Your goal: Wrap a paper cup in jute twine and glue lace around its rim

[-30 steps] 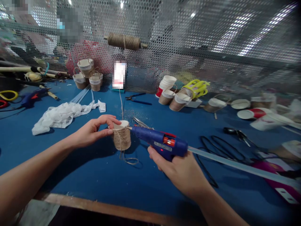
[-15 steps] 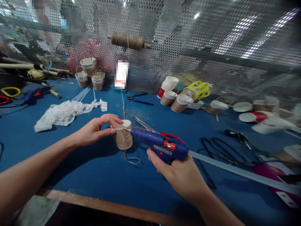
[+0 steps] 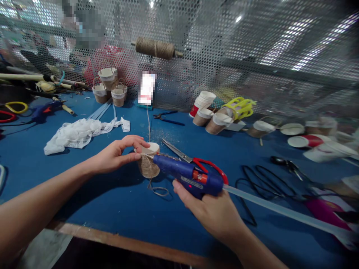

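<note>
Now nozzle (image 3: 148, 156) of glue gun (image 3: 176, 168) sits farther left across cup (image 3: 147, 169) than earlier, closer to left hand (image 3: 120, 152), which pinches cup's top. Gun's long axis side to side, nozzle pointing left, right hand (image 3: 215, 209) gripping it. Cup upright, mouth up, mid-worktop (image 3: 126, 209). One scissors (image 3: 184, 155) behind gun, one pliers (image 3: 171, 121), one spool (image 3: 155, 48).

cloth (image 3: 77, 134) left of cup (image 3: 148, 169), pliers (image 3: 170, 121) behind

Free passage over the near tabletop (image 3: 131, 213), but glue gun (image 3: 179, 170) and scissors (image 3: 183, 155) in the way right of the twine-wrapped cup (image 3: 150, 169).
</note>
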A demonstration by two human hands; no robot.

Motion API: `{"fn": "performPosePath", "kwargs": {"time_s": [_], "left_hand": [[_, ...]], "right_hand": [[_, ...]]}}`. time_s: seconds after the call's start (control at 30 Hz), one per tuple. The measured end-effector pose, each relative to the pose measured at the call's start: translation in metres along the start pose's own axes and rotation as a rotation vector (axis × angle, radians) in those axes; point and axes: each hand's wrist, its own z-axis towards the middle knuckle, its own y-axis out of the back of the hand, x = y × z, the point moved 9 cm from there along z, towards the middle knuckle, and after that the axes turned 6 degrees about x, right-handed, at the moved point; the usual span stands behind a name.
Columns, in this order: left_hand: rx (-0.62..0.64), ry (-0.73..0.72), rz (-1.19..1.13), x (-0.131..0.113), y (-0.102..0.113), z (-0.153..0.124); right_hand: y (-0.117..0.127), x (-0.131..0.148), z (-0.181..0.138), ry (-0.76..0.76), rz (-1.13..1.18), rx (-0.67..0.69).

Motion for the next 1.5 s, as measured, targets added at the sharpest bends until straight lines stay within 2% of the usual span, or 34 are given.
{"fn": "performPosePath", "kwargs": {"time_s": [0.27,0.43,0.63,0.87,1.2,1.5], "left_hand": [[0.004,-0.002,0.007,0.000,0.000,-0.001],[0.008,0.001,0.001,0.001,0.001,-0.001],[0.004,-0.009,-0.003,0.003,0.003,-0.001],[0.014,0.003,-0.005,0.005,0.002,-0.002],[0.013,0.011,-0.008,0.005,0.003,-0.001],[0.013,-0.009,-0.008,0.004,0.003,-0.002]], "right_hand": [[-0.002,0.003,0.002,0.027,-0.001,0.018],[-0.001,-0.007,0.003,-0.069,0.098,0.045],[0.005,-0.017,-0.001,-0.236,0.197,-0.007],[0.008,-0.017,0.001,-0.199,0.175,0.000],[0.012,-0.030,0.006,-0.270,0.050,-0.044],[0.010,-0.032,0.015,-0.266,0.195,-0.017]]}}
